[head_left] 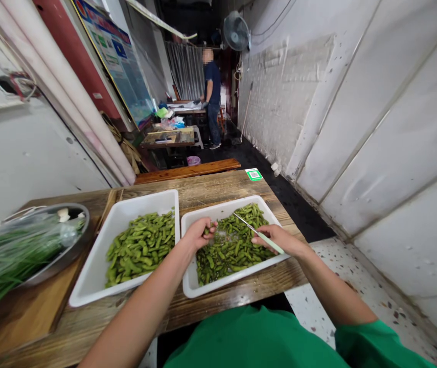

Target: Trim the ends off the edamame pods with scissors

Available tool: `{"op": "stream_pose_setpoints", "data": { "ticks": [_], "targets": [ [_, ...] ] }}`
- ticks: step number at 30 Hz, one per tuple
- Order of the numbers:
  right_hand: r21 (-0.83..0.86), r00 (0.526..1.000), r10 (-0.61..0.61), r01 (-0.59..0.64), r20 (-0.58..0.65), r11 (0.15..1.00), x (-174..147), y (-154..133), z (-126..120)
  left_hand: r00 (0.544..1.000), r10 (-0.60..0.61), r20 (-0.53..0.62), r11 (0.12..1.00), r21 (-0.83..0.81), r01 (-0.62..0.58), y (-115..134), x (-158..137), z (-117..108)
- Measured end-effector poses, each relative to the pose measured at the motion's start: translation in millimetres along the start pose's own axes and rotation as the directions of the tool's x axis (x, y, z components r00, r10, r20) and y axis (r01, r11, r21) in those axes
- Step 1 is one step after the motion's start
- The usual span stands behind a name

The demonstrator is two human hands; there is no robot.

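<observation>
Two white plastic trays hold green edamame pods. My left hand (202, 233) is over the left side of the right tray (189, 286), fingers curled in a pinch around a green edamame pod, mostly hidden by the fingers. My right hand (274, 239), closed, grips scissors (271, 242) with a pale green handle, seen nearly edge-on. Their thin metal blades point up and left over the pods (226, 255), which lie in some water. In the left tray (88, 276), more pods (141, 248) are heaped, apart from both hands.
On the wooden table (218, 186), at left, a metal bowl (84, 225) with green stalks (30, 255) in plastic stands on a wooden board (30, 317). Beyond are a bench (187, 171), a cluttered table (168, 137) and a standing person (212, 97). A wall runs along the right.
</observation>
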State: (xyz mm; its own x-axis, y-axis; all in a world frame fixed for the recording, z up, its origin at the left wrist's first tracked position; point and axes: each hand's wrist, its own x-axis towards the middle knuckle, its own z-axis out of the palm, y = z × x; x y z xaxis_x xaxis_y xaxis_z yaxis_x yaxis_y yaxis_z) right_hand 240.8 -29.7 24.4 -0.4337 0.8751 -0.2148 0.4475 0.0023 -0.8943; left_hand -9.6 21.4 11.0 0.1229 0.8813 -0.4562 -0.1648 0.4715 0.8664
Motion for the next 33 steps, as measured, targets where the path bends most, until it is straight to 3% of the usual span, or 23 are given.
{"op": "stream_pose_setpoints", "data": {
  "ticks": [4, 6, 10, 12, 14, 17, 20, 22, 27, 33],
  "targets": [
    [0.034, 1.000, -0.018, 0.019, -0.025, 0.999, 1, 10, 3, 0.997, 0.055, -0.054, 0.987, 0.156, -0.046, -10, 23, 7],
    [0.046, 0.999, -0.015, 0.016, -0.036, 0.999, 3, 13, 3, 0.980, 0.171, -0.098, 0.933, 0.336, -0.129, -16, 35, 10],
    [0.009, 0.998, -0.024, 0.024, -0.063, 1.000, 3, 14, 3, 0.908, 0.414, -0.057, 0.570, 0.794, -0.211, -24, 56, 19],
    [-0.033, 0.996, -0.051, 0.049, -0.078, 0.998, 2, 13, 2, 0.900, 0.434, -0.039, 0.501, 0.841, -0.206, -26, 60, 23],
    [-0.077, 0.993, -0.076, 0.069, -0.092, 0.995, 2, 12, 0, 0.901, 0.433, -0.039, 0.526, 0.822, -0.217, -24, 58, 27],
    [-0.145, 0.989, -0.098, 0.081, -0.114, 0.986, 4, 14, -1, 0.935, 0.352, -0.050, 0.686, 0.693, -0.222, -17, 44, 28],
    [-0.248, 0.984, -0.127, 0.094, -0.122, 0.964, 7, 16, 0, 0.989, 0.145, -0.027, 0.879, 0.463, -0.116, -10, 21, 26],
    [-0.331, 0.985, -0.138, 0.097, -0.105, 0.939, 7, 14, 1, 0.999, 0.020, 0.034, 0.955, 0.295, -0.029, -8, 5, 24],
    [-0.454, 0.987, -0.156, 0.126, -0.028, 0.882, 1, -4, 8, 0.992, -0.080, 0.096, 0.996, -0.031, 0.083, -7, -19, 26],
    [-0.577, 0.984, -0.157, 0.079, -0.086, 0.813, -2, -19, 17, 0.975, -0.150, 0.165, 0.971, -0.160, 0.177, -7, -30, 31]
  ]
}}
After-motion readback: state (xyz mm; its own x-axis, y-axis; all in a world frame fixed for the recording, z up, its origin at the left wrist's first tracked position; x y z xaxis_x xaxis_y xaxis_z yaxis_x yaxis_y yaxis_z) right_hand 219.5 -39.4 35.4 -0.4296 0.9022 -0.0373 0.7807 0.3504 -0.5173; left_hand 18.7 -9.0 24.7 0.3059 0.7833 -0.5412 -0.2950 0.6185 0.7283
